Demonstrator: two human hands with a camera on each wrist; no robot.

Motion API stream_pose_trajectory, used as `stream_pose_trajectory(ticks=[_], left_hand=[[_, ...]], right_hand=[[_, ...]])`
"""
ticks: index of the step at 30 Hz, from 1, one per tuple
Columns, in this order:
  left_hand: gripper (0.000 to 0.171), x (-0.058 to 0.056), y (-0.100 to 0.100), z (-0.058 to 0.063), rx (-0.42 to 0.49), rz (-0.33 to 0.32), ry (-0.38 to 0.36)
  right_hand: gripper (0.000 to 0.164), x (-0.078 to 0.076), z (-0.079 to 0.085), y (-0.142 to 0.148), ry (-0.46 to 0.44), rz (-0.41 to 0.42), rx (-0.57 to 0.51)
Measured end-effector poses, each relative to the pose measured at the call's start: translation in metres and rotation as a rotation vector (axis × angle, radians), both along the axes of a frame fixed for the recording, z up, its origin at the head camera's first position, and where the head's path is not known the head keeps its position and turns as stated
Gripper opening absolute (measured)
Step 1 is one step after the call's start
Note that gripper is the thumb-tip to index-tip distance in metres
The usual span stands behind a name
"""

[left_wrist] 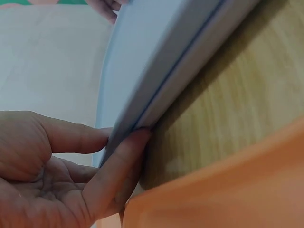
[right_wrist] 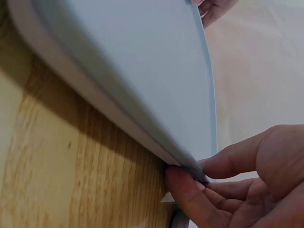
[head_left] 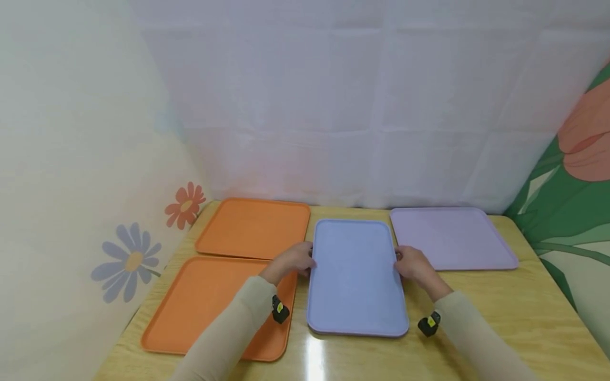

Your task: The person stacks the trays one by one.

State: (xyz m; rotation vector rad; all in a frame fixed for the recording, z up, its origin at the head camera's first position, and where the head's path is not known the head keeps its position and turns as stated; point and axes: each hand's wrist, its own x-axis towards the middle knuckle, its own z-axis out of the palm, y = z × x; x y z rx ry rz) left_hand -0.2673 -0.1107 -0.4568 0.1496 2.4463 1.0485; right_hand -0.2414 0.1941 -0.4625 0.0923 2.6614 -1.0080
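Note:
A light blue tray [head_left: 357, 280] stands lengthwise at the middle of the table, between both hands. Directly beneath it a second, lavender-tinted rim [left_wrist: 199, 54] shows in the wrist views, so two trays lie stacked. My left hand [head_left: 300, 258] pinches the left long side, thumb at the upper rim and fingers curled at the lower one. On the opposite side my right hand [head_left: 410, 262] grips in the same way, its fingertips [right_wrist: 180, 178] tucked at the lower rim. A shadow runs along the wood under the stack's edge in both wrist views.
Two orange trays lie on the left, one at the back [head_left: 252, 227] and one nearer [head_left: 214, 301], partly behind the left forearm. A lavender tray [head_left: 452, 238] lies at the back right. White cloth [head_left: 305, 106] hangs behind the wooden table [head_left: 505, 323].

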Motion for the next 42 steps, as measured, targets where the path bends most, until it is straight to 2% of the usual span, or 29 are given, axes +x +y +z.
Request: stream_pose_trajectory(ticks=[4, 13, 17, 22, 27, 33, 37, 42], left_hand=[[0.045, 0.001, 0.002, -0.001, 0.023, 0.009, -0.011], [0.054, 0.004, 0.002, 0.001, 0.034, 0.047, -0.021], [0.051, 0.005, 0.001, 0.000, 0.036, 0.042, -0.017], [0.052, 0.010, -0.006, 0.003, 0.076, 0.041, -0.016], [0.048, 0.017, -0.028, 0.013, 0.118, 0.045, 0.008], [0.044, 0.023, -0.065, 0.027, 0.095, -0.001, 0.055], [0.042, 0.028, -0.093, 0.036, 0.029, -0.053, 0.085], [0.047, 0.038, -0.126, 0.052, -0.095, -0.073, 0.153]], right_hand=[[0.055, 0.002, 0.002, 0.002, 0.008, 0.001, 0.036], [0.055, 0.005, 0.000, 0.004, 0.021, 0.013, -0.005], [0.059, 0.010, -0.002, 0.005, 0.020, 0.029, -0.069], [0.062, 0.021, -0.004, 0.011, -0.037, 0.031, -0.196], [0.064, 0.032, -0.007, 0.018, -0.103, 0.007, -0.322], [0.067, 0.039, -0.010, 0.022, -0.163, -0.034, -0.421], [0.065, 0.040, -0.013, 0.025, -0.195, -0.070, -0.449], [0.066, 0.042, -0.015, 0.025, -0.207, -0.089, -0.490]])
